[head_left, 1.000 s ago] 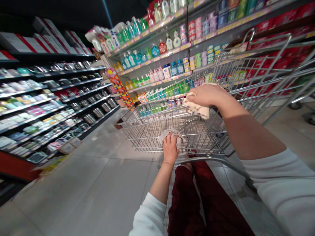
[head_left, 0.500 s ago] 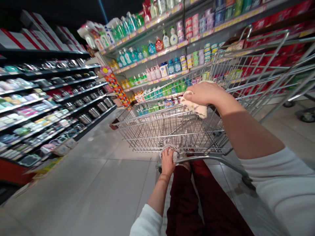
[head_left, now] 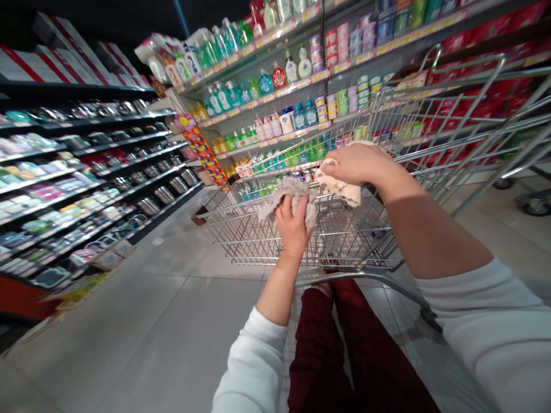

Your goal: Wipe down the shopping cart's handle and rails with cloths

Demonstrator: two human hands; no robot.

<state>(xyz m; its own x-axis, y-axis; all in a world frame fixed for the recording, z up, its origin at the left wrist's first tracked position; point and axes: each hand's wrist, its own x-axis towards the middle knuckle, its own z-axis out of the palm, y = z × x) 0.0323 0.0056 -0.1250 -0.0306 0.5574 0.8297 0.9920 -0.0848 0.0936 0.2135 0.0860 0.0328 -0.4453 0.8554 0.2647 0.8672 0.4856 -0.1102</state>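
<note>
Our left hand [head_left: 293, 226] has its fingers curled closed on a crumpled grey cloth [head_left: 293, 192] above the wire shopping cart [head_left: 344, 252], our right hand [head_left: 359, 164] grips a cream cloth [head_left: 340, 189] against the cart's rim, and bottled liquid soaps [head_left: 267, 83] fill the shelves beyond.

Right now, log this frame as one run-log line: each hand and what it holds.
left hand: holds grey knitted cloth, over basket | right hand: holds cream cloth, at side rail | shopping cart: in store aisle
</note>
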